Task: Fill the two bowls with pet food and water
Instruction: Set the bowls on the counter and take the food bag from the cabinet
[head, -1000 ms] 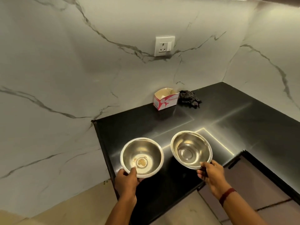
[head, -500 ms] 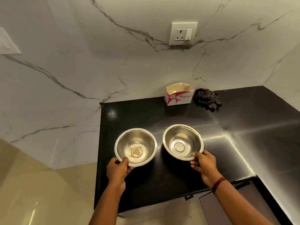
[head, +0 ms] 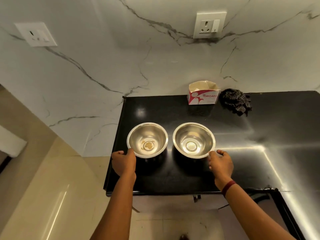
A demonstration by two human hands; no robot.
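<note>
Both bowls have shifted toward the table's (head: 173, 179) 9 o'clock edge; fingers clamp left bowl (head: 147, 140) and right bowl (head: 194, 140) rims. Set them flat before letting go.

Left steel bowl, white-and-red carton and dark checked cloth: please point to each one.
left steel bowl (head: 136, 135): head view, inner wall left of the crumbs.
white-and-red carton (head: 202, 98): head view, printed front face.
dark checked cloth (head: 236, 102): head view, middle of the crumpled heap.

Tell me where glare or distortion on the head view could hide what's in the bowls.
Head view: a bright streak of glare crosses the counter right of the right bowl; that bowl's base shines white, so contents are unclear. The left bowl shows brown crumbs plainly. Wide-angle bending curves the wall sockets and counter edges.
</note>
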